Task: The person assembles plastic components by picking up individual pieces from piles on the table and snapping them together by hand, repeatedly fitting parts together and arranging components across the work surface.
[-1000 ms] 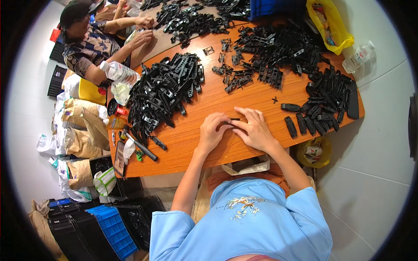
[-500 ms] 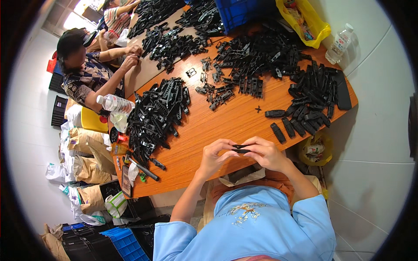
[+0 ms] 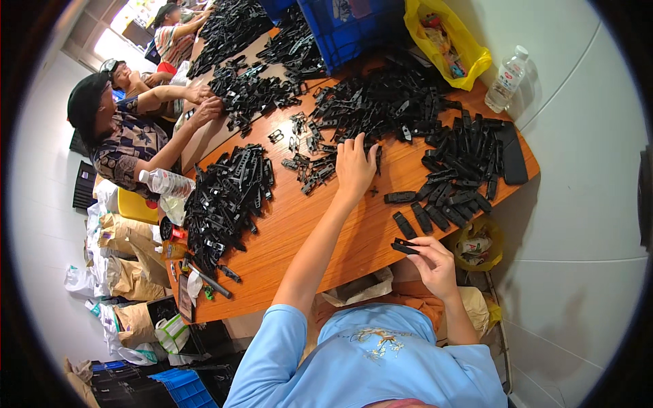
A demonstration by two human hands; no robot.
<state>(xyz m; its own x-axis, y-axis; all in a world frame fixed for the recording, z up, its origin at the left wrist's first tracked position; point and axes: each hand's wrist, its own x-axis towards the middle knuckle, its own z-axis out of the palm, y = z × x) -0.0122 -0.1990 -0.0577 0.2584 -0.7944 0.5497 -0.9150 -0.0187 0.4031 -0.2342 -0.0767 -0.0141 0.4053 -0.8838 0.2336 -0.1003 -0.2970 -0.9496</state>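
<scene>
My right hand (image 3: 435,268) pinches a small black plastic clip-like part (image 3: 405,246) by its right end, just off the table's near edge. My left hand (image 3: 356,166) is stretched far over the table, fingers extended and a little apart. It is at the near edge of a large heap of black plastic parts (image 3: 371,102), beside a cluster of loose frame-like pieces (image 3: 316,173). Whether its fingertips touch any part is hard to see. Right of it lies a stack of closed black clip-like pieces (image 3: 466,160), with several (image 3: 422,216) set side by side in front.
Another heap of black parts (image 3: 228,194) covers the table's left side, near a water bottle (image 3: 165,182). A blue crate (image 3: 354,27), yellow bag (image 3: 449,47) and second bottle (image 3: 507,80) stand at the back. A dark flat case (image 3: 511,153) lies at right. Co-workers (image 3: 126,129) sit at left.
My hands were together on the black part and have separated. The left has reached forward to the heap, while the right keeps the part and has moved right. The view has shifted slightly.
</scene>
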